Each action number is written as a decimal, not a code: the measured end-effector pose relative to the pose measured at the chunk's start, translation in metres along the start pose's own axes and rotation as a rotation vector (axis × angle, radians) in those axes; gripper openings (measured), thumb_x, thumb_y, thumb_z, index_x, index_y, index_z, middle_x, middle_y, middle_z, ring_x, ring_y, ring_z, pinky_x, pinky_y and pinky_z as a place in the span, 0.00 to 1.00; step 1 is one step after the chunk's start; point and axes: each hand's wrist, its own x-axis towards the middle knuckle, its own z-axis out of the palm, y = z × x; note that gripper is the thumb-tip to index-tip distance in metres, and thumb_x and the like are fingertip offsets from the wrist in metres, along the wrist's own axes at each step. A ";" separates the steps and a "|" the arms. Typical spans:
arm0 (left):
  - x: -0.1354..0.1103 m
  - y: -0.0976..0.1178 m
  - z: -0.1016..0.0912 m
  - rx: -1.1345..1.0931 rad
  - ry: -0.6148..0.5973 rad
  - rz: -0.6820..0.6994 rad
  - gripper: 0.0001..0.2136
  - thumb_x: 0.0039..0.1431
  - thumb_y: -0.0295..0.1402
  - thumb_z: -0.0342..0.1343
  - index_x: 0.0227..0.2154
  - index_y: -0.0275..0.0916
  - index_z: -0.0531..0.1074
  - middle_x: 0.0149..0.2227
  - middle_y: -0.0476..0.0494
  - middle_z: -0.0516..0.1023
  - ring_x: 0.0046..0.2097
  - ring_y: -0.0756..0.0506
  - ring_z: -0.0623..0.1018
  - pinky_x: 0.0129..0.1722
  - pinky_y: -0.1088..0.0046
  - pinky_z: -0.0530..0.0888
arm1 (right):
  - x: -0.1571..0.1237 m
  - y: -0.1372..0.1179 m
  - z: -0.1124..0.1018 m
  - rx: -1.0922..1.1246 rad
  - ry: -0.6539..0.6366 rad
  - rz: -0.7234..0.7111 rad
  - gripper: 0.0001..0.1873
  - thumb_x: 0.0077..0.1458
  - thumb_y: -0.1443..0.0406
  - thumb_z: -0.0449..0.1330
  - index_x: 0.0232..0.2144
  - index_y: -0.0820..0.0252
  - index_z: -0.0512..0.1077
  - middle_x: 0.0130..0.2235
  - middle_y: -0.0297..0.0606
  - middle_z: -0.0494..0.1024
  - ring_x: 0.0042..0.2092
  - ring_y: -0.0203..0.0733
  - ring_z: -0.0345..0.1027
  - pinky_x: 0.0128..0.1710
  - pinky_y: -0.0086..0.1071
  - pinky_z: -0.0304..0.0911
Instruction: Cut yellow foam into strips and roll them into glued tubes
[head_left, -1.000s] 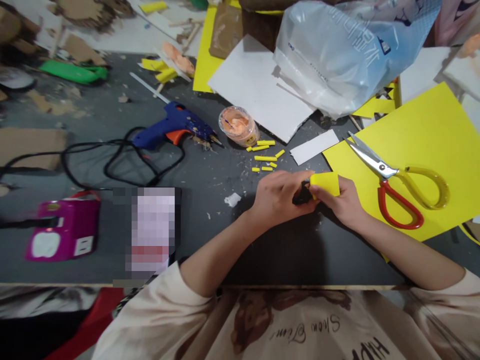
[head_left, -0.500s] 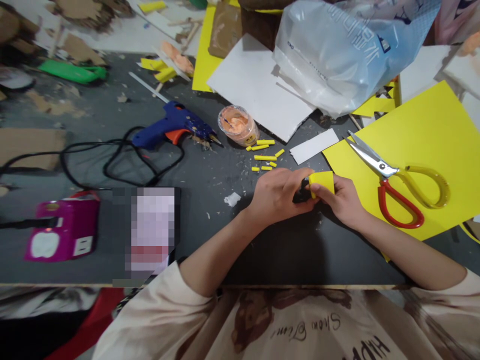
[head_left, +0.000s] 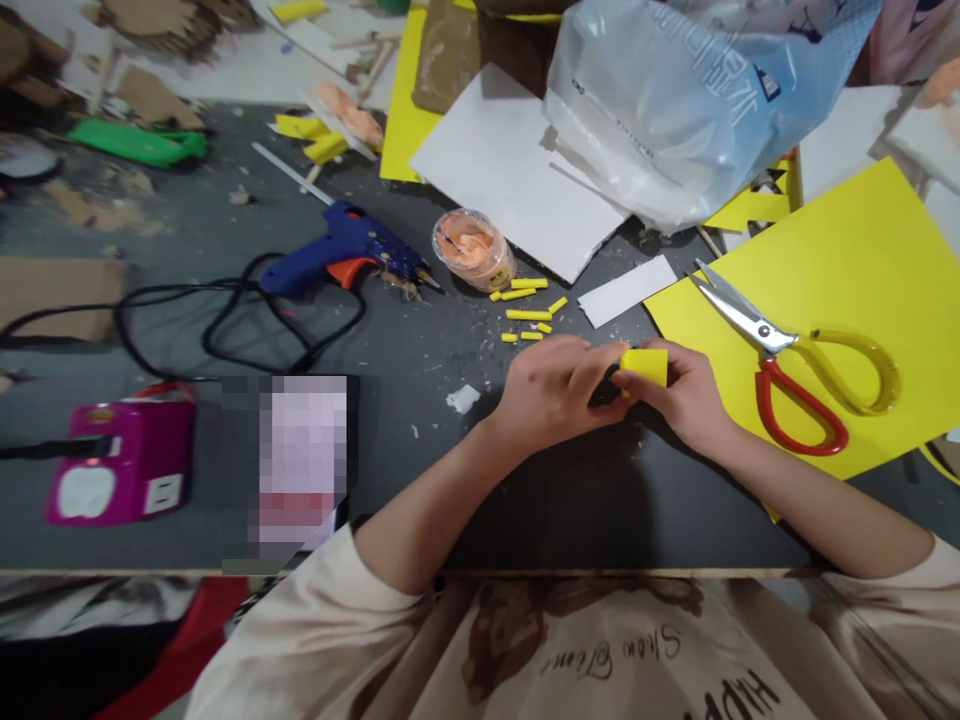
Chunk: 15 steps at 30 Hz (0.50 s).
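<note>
Both my hands meet over the dark table around a small piece of yellow paper (head_left: 646, 367). Its left edge looks curled over, and the fingers hide part of it. My left hand (head_left: 559, 395) pinches that left edge. On the paper's right side, my right hand (head_left: 686, 395) grips it with the thumb in front and fingers behind. Just beyond my left hand lie several small yellow paper rolls (head_left: 529, 315). A white strip (head_left: 628, 291) rests past my fingers. To the right, scissors (head_left: 765, 333) with red and yellow handles lie on a yellow sheet (head_left: 847, 270).
A blue glue gun (head_left: 345, 248) with a looped black cord lies left of an open tub of orange clay (head_left: 474, 248). A phone (head_left: 304, 450) and a purple box (head_left: 120, 455) sit at front left. A plastic bag (head_left: 675, 110) covers white board at the back.
The yellow paper has tilted slightly, showing a shorter face between my hands, and my right thumb has shifted a little left. Both hands keep hold of it. The view has moved slightly.
</note>
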 end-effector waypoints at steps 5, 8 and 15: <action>-0.002 -0.001 0.000 -0.066 -0.145 -0.078 0.16 0.55 0.40 0.56 0.44 0.37 0.67 0.29 0.48 0.79 0.33 0.46 0.80 0.35 0.72 0.72 | 0.002 0.001 -0.001 0.044 -0.058 -0.012 0.24 0.49 0.47 0.61 0.18 0.59 0.61 0.20 0.27 0.58 0.24 0.30 0.51 0.24 0.28 0.49; 0.000 -0.001 -0.001 -0.125 -0.227 -0.145 0.18 0.54 0.42 0.57 0.45 0.37 0.68 0.28 0.49 0.78 0.32 0.47 0.79 0.35 0.73 0.71 | 0.002 0.002 -0.001 0.083 -0.075 -0.013 0.25 0.50 0.45 0.60 0.20 0.59 0.63 0.21 0.28 0.60 0.24 0.30 0.51 0.24 0.28 0.49; 0.005 -0.002 -0.003 -0.174 -0.303 -0.210 0.16 0.56 0.41 0.57 0.44 0.39 0.70 0.23 0.53 0.74 0.27 0.50 0.76 0.29 0.76 0.67 | 0.003 0.005 -0.001 0.215 -0.128 0.003 0.22 0.49 0.47 0.62 0.22 0.60 0.66 0.23 0.29 0.63 0.25 0.30 0.55 0.24 0.27 0.51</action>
